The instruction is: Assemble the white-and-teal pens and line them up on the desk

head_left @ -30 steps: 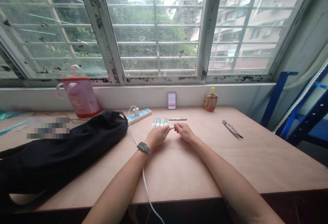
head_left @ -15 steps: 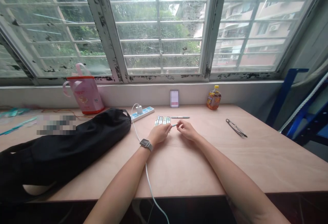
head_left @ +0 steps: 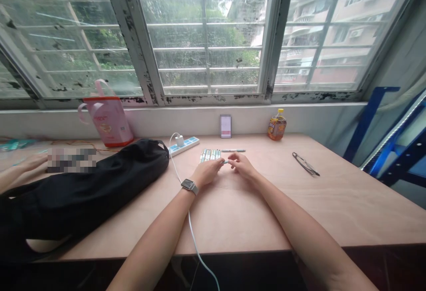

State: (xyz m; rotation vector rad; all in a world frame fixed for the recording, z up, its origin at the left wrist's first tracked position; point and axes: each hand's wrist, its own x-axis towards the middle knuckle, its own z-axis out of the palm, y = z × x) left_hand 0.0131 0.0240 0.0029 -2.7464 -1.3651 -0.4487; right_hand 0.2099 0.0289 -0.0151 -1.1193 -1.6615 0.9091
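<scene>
My left hand, with a watch on its wrist, pinches one end of a small, thin light-blue item, perhaps a pen part. The fingertips of my right hand are closed on its other end. Just beyond my left hand several pens lie side by side, their near ends partly hidden by that hand. A single pen lies crosswise to the right of the row, beyond my right hand.
A black bag and a power strip with a white cable lie left. A phone and a bottle stand at the back, glasses lie right. Another person's hand is at far left, near a pink pack.
Another person's hand and forearm have come into view at the far left. My two hands have barely moved and keep hold of the thin item; the view has shifted slightly.
</scene>
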